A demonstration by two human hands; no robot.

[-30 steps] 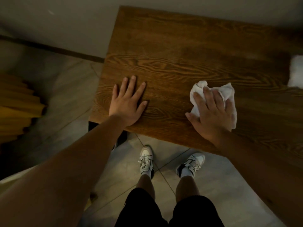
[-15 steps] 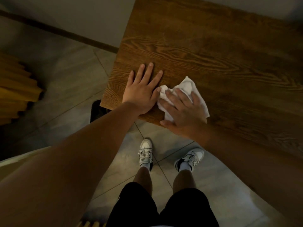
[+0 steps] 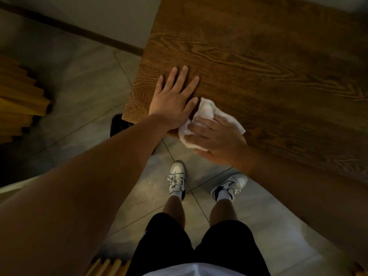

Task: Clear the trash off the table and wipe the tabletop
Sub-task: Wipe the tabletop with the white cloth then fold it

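A dark wooden tabletop [image 3: 258, 62] fills the upper right of the head view. My left hand [image 3: 172, 100] lies flat on it near the front left corner, fingers spread, holding nothing. Right beside its thumb, my right hand [image 3: 221, 144] presses a crumpled white cloth [image 3: 207, 112] down at the table's near edge. Part of the cloth hangs over that edge and part is hidden under my fingers. No trash shows on the visible tabletop.
Grey floor tiles [image 3: 79, 86] lie below the table, with my two white sneakers [image 3: 176, 178] on them. A yellow slatted piece of furniture [image 3: 18, 100] stands at the left. A dark object [image 3: 119, 124] sits under the table's corner. A pale wall [image 3: 111, 14] runs behind.
My right hand has slid the cloth leftward and toward the near edge, ending against my left thumb. The left hand stays planted. The view shifted left, losing a white object at right.
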